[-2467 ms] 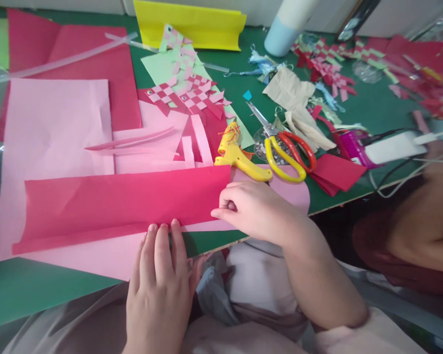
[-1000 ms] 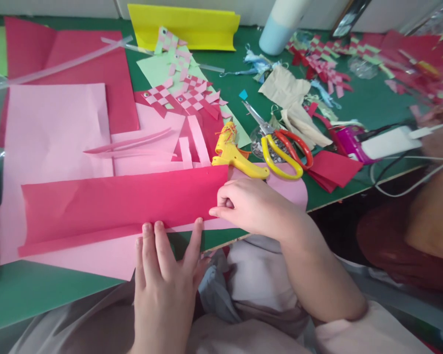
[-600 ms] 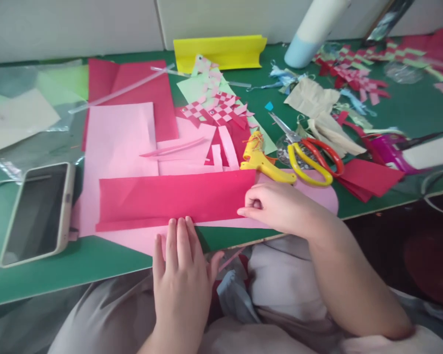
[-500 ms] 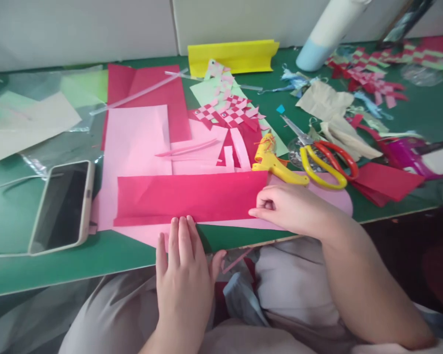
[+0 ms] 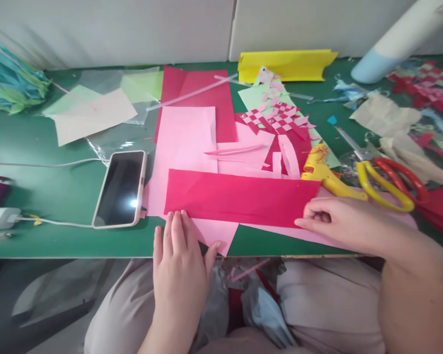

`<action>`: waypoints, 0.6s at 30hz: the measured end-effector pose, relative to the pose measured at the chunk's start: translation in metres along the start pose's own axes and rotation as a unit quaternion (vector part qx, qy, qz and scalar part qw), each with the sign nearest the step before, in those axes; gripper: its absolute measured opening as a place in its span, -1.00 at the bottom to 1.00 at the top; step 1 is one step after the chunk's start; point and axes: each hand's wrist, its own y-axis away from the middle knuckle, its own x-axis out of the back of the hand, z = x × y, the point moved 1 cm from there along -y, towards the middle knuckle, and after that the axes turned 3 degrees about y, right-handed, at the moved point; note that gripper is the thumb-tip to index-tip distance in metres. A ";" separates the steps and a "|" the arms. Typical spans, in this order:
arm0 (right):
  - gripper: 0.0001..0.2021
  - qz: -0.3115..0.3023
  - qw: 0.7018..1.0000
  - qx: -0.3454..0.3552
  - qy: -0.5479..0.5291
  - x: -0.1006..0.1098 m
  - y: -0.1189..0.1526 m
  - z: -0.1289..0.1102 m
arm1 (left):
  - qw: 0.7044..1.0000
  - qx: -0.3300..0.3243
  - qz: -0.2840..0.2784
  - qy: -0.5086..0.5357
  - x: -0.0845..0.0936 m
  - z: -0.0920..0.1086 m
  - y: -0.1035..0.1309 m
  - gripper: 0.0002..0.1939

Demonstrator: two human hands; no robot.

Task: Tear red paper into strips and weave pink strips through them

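A long strip of red paper (image 5: pixel 236 196) lies across pale pink sheets (image 5: pixel 186 137) at the front of the green table. My left hand (image 5: pixel 180 275) is open, its fingertips flat on the strip's lower left corner and its thumb spread to the side. At the strip's right end, my right hand (image 5: pixel 335 221) has curled fingers, with thumb and forefinger pinching the edge of the paper. Beyond that hand are a yellow glue gun (image 5: pixel 328 177) and scissors (image 5: pixel 384 182) with red and yellow handles.
To the left lie a phone (image 5: pixel 120 189) and a white charger (image 5: pixel 2 218) with its cable. Behind the strip are woven paper fish (image 5: pixel 284 120), a folded yellow sheet (image 5: pixel 286 65) and a larger red sheet (image 5: pixel 203 91). A white and blue roll (image 5: pixel 395 44) leans at the back right.
My left hand has slid along the strip's lower edge from near its middle to its left corner. The right hand keeps its pinch. The view has swung left.
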 end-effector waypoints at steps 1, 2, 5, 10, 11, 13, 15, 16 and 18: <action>-0.70 0.003 1.000 -0.006 0.008 0.001 0.001 -0.002 | 1.000 0.008 0.000 0.000 0.001 -0.003 -0.001 -0.24; -0.70 0.008 1.000 -0.011 0.016 0.002 0.001 -0.004 | 1.000 0.013 0.000 -0.002 0.002 -0.005 -0.001 -0.25; -0.70 0.009 1.000 -0.008 0.020 0.005 0.002 -0.006 | 1.000 0.027 -0.003 -0.006 0.004 -0.008 -0.003 -0.26; -0.69 -0.005 1.000 0.006 0.014 0.003 -0.002 0.002 | 0.998 0.053 0.018 -0.012 0.003 -0.002 -0.004 -0.25; -0.70 -0.001 1.000 0.015 0.005 0.002 -0.003 0.004 | 0.999 0.047 0.025 -0.010 0.003 0.001 -0.004 -0.27; -0.72 0.009 0.999 0.029 -0.012 0.000 -0.004 0.006 | 0.999 0.019 0.033 0.000 0.002 0.011 -0.004 -0.32; -0.73 0.017 0.999 0.039 -0.026 -0.001 -0.004 0.007 | 0.999 -0.021 0.032 0.014 0.001 0.023 -0.004 -0.36; -0.73 0.021 0.998 0.044 -0.032 0.000 -0.003 0.008 | 0.998 -0.039 0.033 0.021 0.000 0.029 -0.005 -0.36; -0.72 0.020 0.998 0.046 -0.036 0.000 -0.003 0.008 | 0.996 -0.075 0.037 0.032 -0.003 0.042 -0.005 -0.35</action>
